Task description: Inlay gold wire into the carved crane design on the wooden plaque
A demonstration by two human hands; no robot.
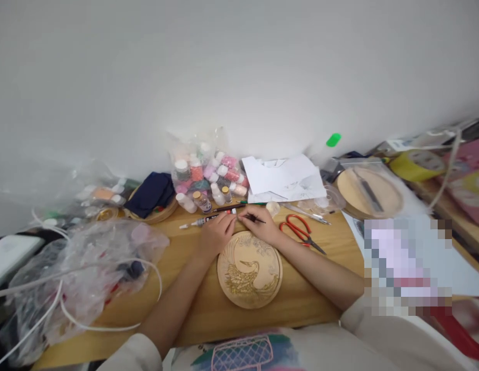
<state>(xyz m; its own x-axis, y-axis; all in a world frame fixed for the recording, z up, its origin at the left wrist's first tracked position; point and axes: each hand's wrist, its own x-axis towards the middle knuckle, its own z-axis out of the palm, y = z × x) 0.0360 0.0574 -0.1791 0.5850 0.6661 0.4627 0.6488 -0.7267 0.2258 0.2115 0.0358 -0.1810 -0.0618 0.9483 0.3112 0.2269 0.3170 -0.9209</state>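
A round wooden plaque point(250, 296) with a gold crane design lies flat on the table in front of me. Beyond its upper edge, my two hands meet fingertip to fingertip. My left hand point(219, 233) is closed in a pinch; whatever its fingers hold is too small to make out. In my closed right hand point(258, 222) rests a thin dark stick-like tool point(258, 220), of a kind I cannot tell. Just past the left hand lies a glue-like tube point(201, 221). Red-handled scissors point(303, 234) lie open right of my right hand.
Behind the hands stand small bottles point(203, 202) and a clear bag of bead jars point(208, 170). White papers point(286, 178) lean at the wall. Crumpled plastic point(88, 268) and a white cable point(108, 328) spread at left. A bagged wooden disc point(386, 193) lies at right.
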